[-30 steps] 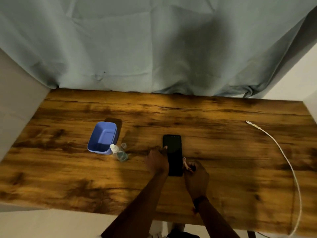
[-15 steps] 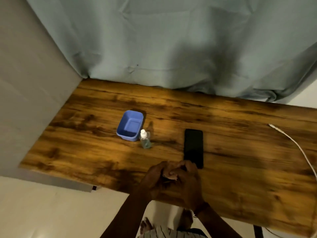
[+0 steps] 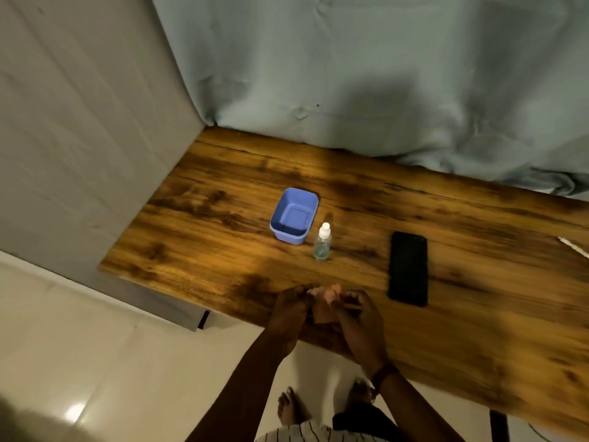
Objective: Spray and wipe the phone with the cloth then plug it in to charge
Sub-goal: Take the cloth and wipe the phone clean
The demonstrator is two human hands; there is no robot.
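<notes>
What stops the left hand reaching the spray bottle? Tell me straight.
Likely yes, nothing does: only bare table lies between left hand and spray bottle. It grips the cloth, though, shared with the right hand.

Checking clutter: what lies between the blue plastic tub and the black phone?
Head view: only the small clear spray bottle, beside the blue plastic tub; bare wooden table onward to the black phone.
</notes>
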